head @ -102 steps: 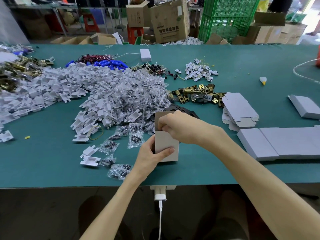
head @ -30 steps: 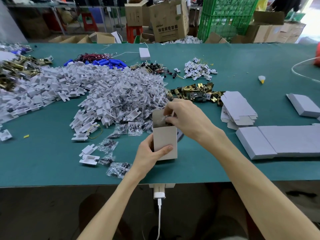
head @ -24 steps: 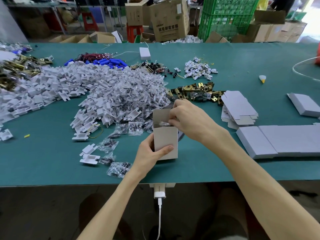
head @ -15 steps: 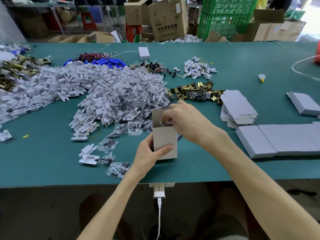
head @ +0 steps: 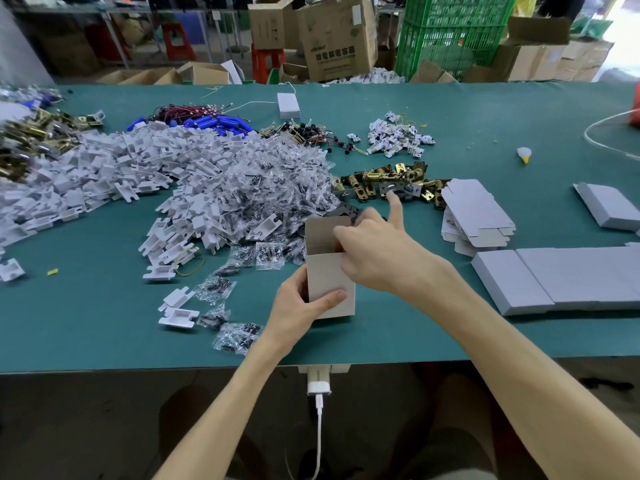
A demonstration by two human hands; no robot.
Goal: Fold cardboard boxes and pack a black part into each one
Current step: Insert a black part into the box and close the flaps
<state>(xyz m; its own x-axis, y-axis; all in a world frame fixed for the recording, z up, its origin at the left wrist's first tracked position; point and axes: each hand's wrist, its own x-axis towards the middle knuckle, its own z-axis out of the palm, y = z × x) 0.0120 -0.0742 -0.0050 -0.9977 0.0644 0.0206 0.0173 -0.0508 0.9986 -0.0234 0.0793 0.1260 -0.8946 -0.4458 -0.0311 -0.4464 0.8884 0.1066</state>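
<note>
A small grey cardboard box [head: 329, 282] stands upright on the green table [head: 104, 323], its top open and the back flap raised. My left hand [head: 294, 310] grips its left side, thumb across the front. My right hand [head: 381, 254] is at the open top: the thumb reaches inside, the other fingers curl round the right wall, and the index finger points straight out. Flat black parts [head: 348, 211] lie just behind the box. What is inside the box is hidden.
Heaps of white plastic inserts [head: 121, 174] and clear screw bags [head: 277, 181] cover the left and middle. Brass latches [head: 388, 181] and flat box blanks [head: 474, 216] lie behind right. Closed grey boxes [head: 571, 278] line the right edge. A white charger [head: 318, 379] hangs below.
My right hand pushed a clear bag down into the open box and now rests at the rim with its index finger stretched out. My left hand kept the box still.
</note>
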